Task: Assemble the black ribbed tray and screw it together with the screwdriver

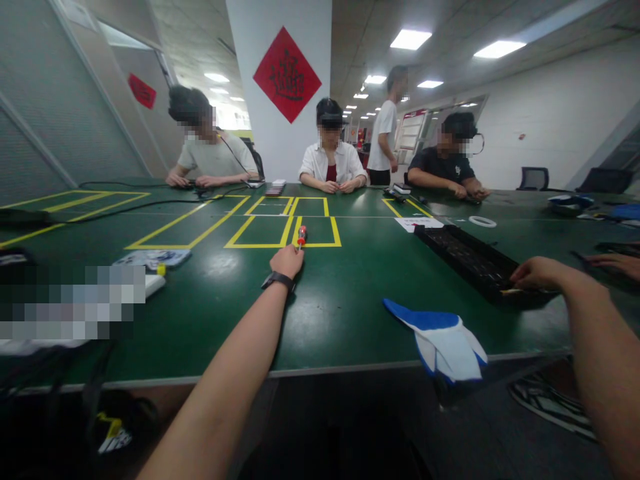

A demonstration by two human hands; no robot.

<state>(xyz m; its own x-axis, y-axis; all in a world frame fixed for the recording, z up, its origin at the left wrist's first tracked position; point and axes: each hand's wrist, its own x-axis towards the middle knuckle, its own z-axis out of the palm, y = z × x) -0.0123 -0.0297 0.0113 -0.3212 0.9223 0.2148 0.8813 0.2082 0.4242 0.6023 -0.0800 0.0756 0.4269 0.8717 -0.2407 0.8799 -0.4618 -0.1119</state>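
Screwdriver (302, 235) sits just ahead of the left grip (287, 261), whose fingers look closed on its thin shaft, with the red-and-clear handle pointing away. Held that way, the heavier handle could swing or roll, since a narrow, round shaft gives little to pinch. The right grip (535, 273) is well apart from it, its fingers bent down into the near end of a long black tray (463, 261), beside a thin, light-coloured strip (513, 291); whether they are pinched on that strip or merely touching it, I cannot tell. Pressing hard on that end could skew the tray on the smooth bench (340, 333), and small things in its dark inside would be easy to knock or miss. Between the grips and nearer the body, blue-and-white glove fabric (450, 340) overhangs the bench edge; a sweep of the right forearm could drag it off.

Counted: one screwdriver, one tray, one light strip, one white ring (483, 221) beyond the tray, one white sheet (420, 225) at the tray's far end, and one dark wristband (278, 281) behind the left grip. The fabric may be one glove or two stacked. Four people show beyond the grips, three seated and one standing (385, 133); another person's hand (617, 263) is right of the right grip.
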